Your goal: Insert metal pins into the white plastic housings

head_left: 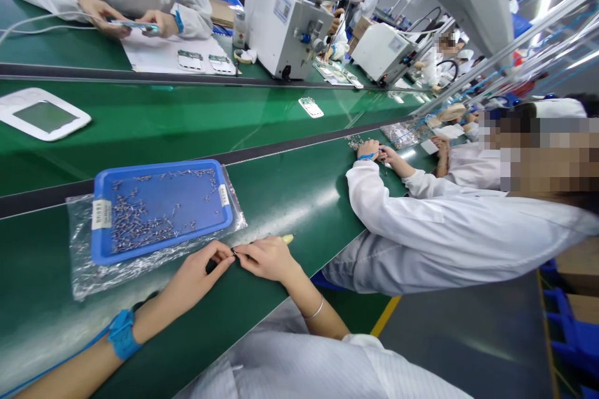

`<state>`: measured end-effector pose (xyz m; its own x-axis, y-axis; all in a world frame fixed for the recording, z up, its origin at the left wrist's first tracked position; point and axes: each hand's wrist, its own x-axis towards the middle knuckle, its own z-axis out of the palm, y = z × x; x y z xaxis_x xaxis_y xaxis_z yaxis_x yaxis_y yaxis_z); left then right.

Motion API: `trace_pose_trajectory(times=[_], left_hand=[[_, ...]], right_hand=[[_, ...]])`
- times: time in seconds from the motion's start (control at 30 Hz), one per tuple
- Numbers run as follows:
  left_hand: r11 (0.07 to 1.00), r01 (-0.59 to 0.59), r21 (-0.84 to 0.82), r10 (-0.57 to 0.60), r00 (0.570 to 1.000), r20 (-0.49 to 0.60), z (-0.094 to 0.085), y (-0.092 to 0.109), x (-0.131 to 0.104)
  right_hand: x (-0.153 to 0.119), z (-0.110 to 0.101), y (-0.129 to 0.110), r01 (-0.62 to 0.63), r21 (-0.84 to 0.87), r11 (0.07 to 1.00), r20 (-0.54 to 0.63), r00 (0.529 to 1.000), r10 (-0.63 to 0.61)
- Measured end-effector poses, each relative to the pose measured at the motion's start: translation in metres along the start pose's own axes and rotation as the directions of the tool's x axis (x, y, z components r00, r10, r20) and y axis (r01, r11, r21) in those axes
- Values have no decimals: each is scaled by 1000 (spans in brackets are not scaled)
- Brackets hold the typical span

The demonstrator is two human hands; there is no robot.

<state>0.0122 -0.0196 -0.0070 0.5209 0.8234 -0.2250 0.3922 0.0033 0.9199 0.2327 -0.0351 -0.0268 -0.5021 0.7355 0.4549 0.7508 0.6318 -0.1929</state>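
Observation:
My left hand [203, 273] reaches over the green worktop with thumb and forefinger pinched together. Its fingertips meet those of my right hand [266, 258], also closed in a pinch. Between them sits a small dark part [234, 252], too tiny and too covered to name. A yellow-green tool end [287, 239] shows just behind my right hand; whether that hand touches it I cannot tell. Beyond my left hand, a blue tray [161, 254] holds many small metal pieces [135, 224]. The tray rests on a clear plastic bag [87, 277].
A green conveyor belt [210, 113] runs behind the worktop, carrying a white panel [42, 113] and a small circuit board [311, 107]. Across it a co-worker's hands [105, 15] hold a device beside a white machine [285, 25]. Another co-worker's sleeve [397, 212] lies to the right.

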Motion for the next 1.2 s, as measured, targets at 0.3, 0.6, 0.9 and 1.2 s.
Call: trace_pose_trajectory(times=[0.3, 0.6, 0.9, 1.2], left_hand=[[1000, -21, -2, 21, 1000, -8, 0, 0, -2], [1000, -2, -8, 2, 1000, 9, -1, -1, -1], [1000, -25, 0, 25, 1000, -7, 0, -3, -2], [1000, -15, -9, 15, 1000, -13, -1, -1, -2]], right_hand=[[-1, 0, 1, 9, 19, 1000, 33, 999, -9], [0, 0, 2, 27, 4, 1000, 24, 999, -27], [1, -1, 1, 13, -14, 1000, 74, 997, -12], [3, -2, 0, 18, 1, 1000, 26, 999, -18]])
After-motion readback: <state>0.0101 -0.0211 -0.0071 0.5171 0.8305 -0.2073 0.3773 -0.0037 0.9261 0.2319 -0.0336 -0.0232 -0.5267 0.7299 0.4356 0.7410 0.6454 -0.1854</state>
